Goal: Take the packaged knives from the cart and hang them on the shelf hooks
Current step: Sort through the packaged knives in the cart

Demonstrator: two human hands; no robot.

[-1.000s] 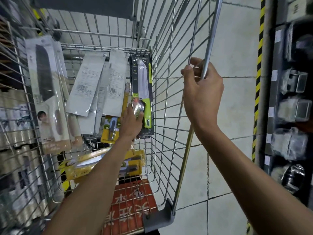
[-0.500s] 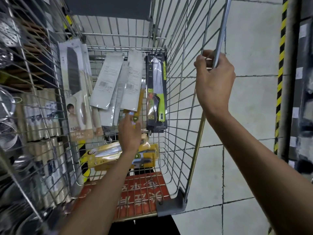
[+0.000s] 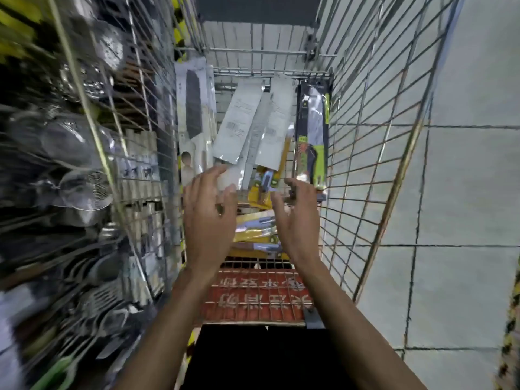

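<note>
Right hand [image 3: 298, 220] has left the rim and joined the left hand [image 3: 209, 218] down inside the cart [image 3: 374, 153].
Both hands are spread wide with loosely bent fingers and grip nothing. They are just below the white knife packs [image 3: 239, 128] and black-and-green pack [image 3: 312, 136] leaning at the far end. Yellow packs [image 3: 253, 235] lie beneath them on the cart floor, and blurred metal strainers [image 3: 84, 187] hang beyond the left wire wall.

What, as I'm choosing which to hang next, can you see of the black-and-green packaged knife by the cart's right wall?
The black-and-green packaged knife stands upright in the far right corner of the silver wire cart, against the mesh. Black card, lime-green strip, clear front; pale blade up, green handle down. The right hand hovers by its lower end; contact unclear.
</note>
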